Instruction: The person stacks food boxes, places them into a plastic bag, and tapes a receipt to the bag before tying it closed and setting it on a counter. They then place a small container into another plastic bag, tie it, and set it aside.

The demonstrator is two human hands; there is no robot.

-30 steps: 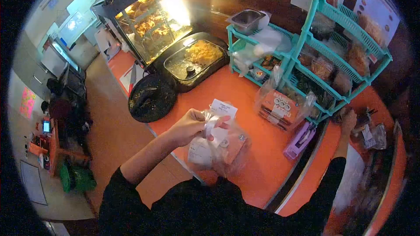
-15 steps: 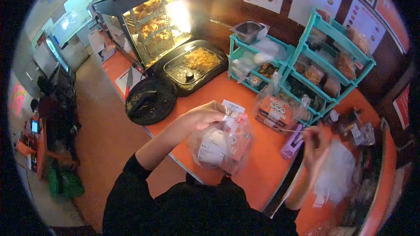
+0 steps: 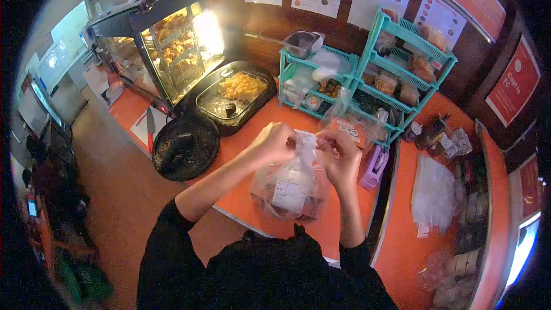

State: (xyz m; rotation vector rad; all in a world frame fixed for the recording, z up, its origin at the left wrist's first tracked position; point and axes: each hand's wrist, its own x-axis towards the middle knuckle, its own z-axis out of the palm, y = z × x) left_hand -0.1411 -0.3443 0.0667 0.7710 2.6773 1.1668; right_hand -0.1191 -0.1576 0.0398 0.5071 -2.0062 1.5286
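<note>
A clear plastic bag point(image 3: 265, 186) stands on the orange counter, with a white printed label point(image 3: 289, 194) showing on its front. Its gathered neck point(image 3: 306, 155) rises between my two hands. The fingers of my left hand point(image 3: 275, 142) are closed on the left side of the neck, beside a small white slip point(image 3: 305, 138). From the other side my right hand point(image 3: 340, 154) pinches the same neck; whether a piece of tape is in those fingers is too small to tell. Right of that hand sits a purple tape dispenser point(image 3: 375, 167).
Behind my hands is another bagged orange box point(image 3: 350, 128), before teal racks point(image 3: 367, 60). A pan of food point(image 3: 244, 89), its black lid point(image 3: 186, 148), a knife point(image 3: 150, 129) and a lit display cabinet point(image 3: 172, 46) stand left. Plastic bags point(image 3: 433, 195) lie right.
My right hand has come left from beside the tape dispenser to the bag's neck. The bag now sits more upright, its neck gathered between both hands. The head view has shifted right.
</note>
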